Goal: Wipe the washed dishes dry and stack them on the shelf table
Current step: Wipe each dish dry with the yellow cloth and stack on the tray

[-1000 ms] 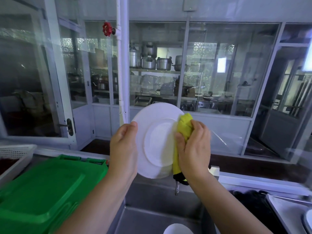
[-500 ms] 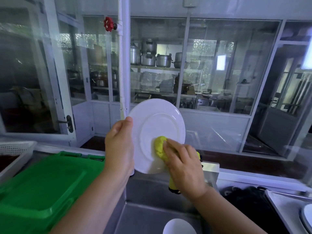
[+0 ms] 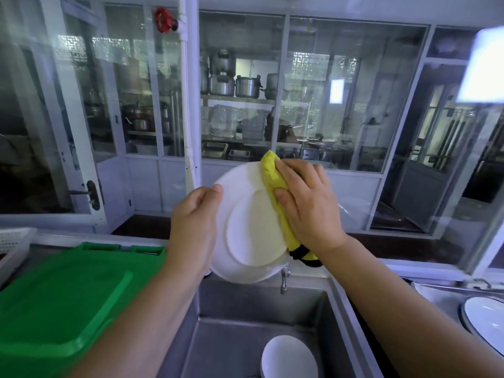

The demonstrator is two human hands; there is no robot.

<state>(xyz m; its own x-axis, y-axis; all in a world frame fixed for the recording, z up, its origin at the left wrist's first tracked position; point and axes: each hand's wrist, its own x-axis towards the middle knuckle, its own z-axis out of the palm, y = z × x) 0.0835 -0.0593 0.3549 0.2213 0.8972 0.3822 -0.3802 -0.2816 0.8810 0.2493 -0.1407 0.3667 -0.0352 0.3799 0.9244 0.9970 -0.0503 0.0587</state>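
glass partition (image 3: 341,105) runs the full width behind the counter. through it: shelving with steel pots (image 3: 234,84), at least four, the rest too murky to count. 1 red valve wheel (image 3: 163,20) top left, on 1 white pipe (image 3: 188,105) that drops down in front of the glass.

counter, left to right:
- 1 white basket (image 3: 13,241), far left edge, mostly cut off.
- 1 green lid (image 3: 62,304), big, fills the lower left, just beside the sink.
- 1 steel sink (image 3: 231,309), centre, with 1 tap (image 3: 283,279) at its back wall.
- left hand (image 3: 195,225): grips the left rim of 1 white plate (image 3: 251,233), thumb on the front face near the top left edge, other fingers hidden behind.
- plate is in the air over the back of the sink, tipped nearly upright, face toward the camera, bottom edge in front of the tap.
- 1 yellow cloth (image 3: 272,181), black trim at its lower end, laid along the plate's right side from the top rim down.
- right hand (image 3: 308,205): closed over the cloth, thumb and fingers on it, pressing it to the plate's upper right rim. cloth tail sticks out under the wrist.
- 1 white bowl (image 3: 289,358) down in the sink, at the bottom edge of view, partly cut off.
- 1 blue-rimmed plate (image 3: 482,323) far right on the counter, partly cut off; cannot tell if more sit under it.
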